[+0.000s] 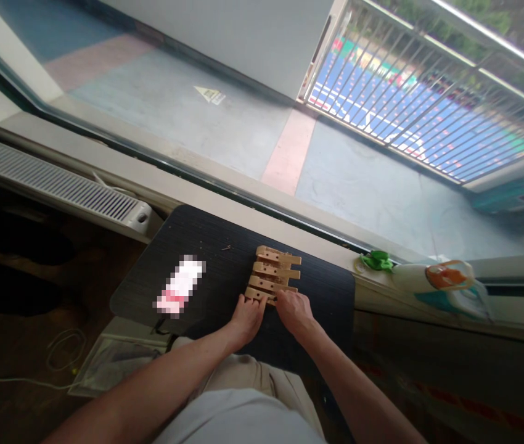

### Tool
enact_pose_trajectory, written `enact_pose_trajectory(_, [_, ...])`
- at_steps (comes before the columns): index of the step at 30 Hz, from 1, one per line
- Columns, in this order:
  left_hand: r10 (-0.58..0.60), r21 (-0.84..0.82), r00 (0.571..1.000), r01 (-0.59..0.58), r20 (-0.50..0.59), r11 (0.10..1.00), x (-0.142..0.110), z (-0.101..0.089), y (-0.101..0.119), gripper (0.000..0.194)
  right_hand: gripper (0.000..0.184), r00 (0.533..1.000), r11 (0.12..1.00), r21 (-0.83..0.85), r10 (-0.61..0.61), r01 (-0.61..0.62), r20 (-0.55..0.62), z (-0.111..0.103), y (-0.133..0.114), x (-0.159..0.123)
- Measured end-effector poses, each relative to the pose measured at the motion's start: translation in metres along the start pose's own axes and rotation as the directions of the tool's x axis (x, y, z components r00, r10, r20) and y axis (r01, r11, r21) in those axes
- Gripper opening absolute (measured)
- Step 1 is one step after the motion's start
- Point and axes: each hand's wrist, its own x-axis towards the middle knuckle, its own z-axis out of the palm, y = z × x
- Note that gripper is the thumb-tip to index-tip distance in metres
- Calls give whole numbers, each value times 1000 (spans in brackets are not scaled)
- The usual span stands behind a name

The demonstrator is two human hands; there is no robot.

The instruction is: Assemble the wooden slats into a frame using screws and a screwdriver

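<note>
Several light wooden pieces [275, 269], each with a dark hole or two and a narrower end toward the right, lie side by side in a row on a dark table. My left hand [247, 320] has its fingers bent against the left part of the nearest wooden piece [256, 295]. Curled over the right end of that same piece is my right hand [295, 313], and its fingers hide what lies beneath them. Both hands are closed on the wood, close beside each other.
A blurred-out white and pink item [181, 287] lies on the table [225, 277], left of the wood. Tiny bits [225, 248] lie farther back. Behind run a window sill and radiator [58, 179]. A green cloth-like item [377, 261] and a white bottle-like container [412, 277] stand right.
</note>
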Motion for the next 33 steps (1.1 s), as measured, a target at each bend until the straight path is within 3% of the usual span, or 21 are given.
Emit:
enact_pose_trajectory(4, [-7,-2,1000,7,-16,1000,0,1,0,58,21,1000,1000,-7,15,-15,5,-3,1,-3])
enact_pose_trajectory(14, [1,1,999,-1,-47,1000,-1,2,0,52,25,994,994,-31,-109,109,0,-11,4,-9])
enact_pose_trajectory(24, [-19,-5,1000,19,-21,1000,0,0,1,54,21,1000,1000,0,-9,9,-15,6,7,-3])
enact_pose_trajectory(33, [-4,17,998,5,-59,1000,-1,3,0,52,24,993,992,-50,-113,114,25,-11,6,-13])
